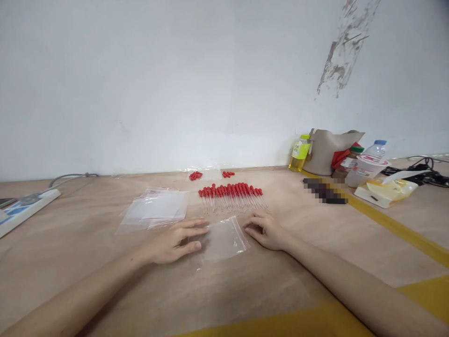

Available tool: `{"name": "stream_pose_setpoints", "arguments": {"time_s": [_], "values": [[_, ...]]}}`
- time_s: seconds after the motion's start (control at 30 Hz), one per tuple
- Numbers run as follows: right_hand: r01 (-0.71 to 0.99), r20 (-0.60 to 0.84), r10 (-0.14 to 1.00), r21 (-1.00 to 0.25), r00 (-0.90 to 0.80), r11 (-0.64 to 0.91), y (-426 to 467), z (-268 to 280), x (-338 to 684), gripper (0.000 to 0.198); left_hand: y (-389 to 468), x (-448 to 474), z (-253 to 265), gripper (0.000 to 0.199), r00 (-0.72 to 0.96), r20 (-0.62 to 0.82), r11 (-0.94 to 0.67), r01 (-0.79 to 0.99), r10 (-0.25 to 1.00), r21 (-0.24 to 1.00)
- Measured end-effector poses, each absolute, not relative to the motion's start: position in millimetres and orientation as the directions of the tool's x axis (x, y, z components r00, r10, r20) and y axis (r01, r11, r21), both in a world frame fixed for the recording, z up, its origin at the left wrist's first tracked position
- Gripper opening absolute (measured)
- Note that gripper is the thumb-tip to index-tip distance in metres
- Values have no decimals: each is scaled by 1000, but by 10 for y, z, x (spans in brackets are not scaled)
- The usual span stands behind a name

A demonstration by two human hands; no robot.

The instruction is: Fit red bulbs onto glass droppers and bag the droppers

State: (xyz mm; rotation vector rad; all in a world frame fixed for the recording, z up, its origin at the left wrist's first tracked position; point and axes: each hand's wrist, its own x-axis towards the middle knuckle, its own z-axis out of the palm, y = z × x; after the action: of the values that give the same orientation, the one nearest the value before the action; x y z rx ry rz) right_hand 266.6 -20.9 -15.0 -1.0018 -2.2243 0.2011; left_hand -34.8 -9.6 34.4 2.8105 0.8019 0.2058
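Red-topped droppers lie behind a clear bag. Left hand spreads open at its edge; right hand curls loosely, half-open.

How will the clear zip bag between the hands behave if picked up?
The clear zip bag is probably light and floppy, being thin, see-through film. It may be slippery, judging by its glossy shine. Its zip edge could be slightly stiffer, given the visible ridges.

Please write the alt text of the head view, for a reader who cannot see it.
A clear zip bag lies on a brown table between a bare left hand and right hand, its zip strip towards the right. Beyond it lies a row of red-topped droppers, with more clear bags to the left.
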Motion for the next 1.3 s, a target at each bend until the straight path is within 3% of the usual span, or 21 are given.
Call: {"name": "stream_pose_setpoints", "arguments": {"time_s": [0.27, 0.43, 0.63, 0.83, 1.0, 1.1, 1.17, 1.23, 1.3], "values": [[481, 469, 633, -413, -616, 773, -222, -88, 2660, 26, -209, 44, 69, 55, 782, 40, -767, 598, 622, 232], [347, 360, 520, -446, -775, 825, -255, -64, 2653, 40, -158, -15, 42, 61, 808, -7, -787, 577, 590, 218], [341, 240, 420, -311, -875, 887, -297, -14, 2563, 65, -97, -53, 83, 62, 837, 4, -812, 530, 547, 246], [378, 200, 434, -263, -879, 888, -299, 42, 2545, 52, -95, -87, 100, 62, 838, 45, -814, 515, 544, 267], [342, 284, 497, -454, -820, 823, -286, 0, 2576, 40, -111, -118, 99, 53, 836, 34, -805, 515, 548, 295], [333, 329, 668, -671, -667, 663, -175, -38, 2634, 30, -120, -106, 113, 49, 842, 21, -815, 515, 539, 264], [418, 330, 857, -766, -395, 488, 4, -49, 2735, 29, -122, -92, 124, 49, 836, 16, -812, 528, 548, 249], [560, 328, 945, -782, -4, 273, 258, -35, 2893, 24, -120, -80, 128, 49, 832, 14, -810, 536, 555, 239], [710, 188, 930, -697, 317, -102, 538, -3, 3072, 17, -114, -73, 125, 49, 832, 18, -812, 536, 555, 231]]}}
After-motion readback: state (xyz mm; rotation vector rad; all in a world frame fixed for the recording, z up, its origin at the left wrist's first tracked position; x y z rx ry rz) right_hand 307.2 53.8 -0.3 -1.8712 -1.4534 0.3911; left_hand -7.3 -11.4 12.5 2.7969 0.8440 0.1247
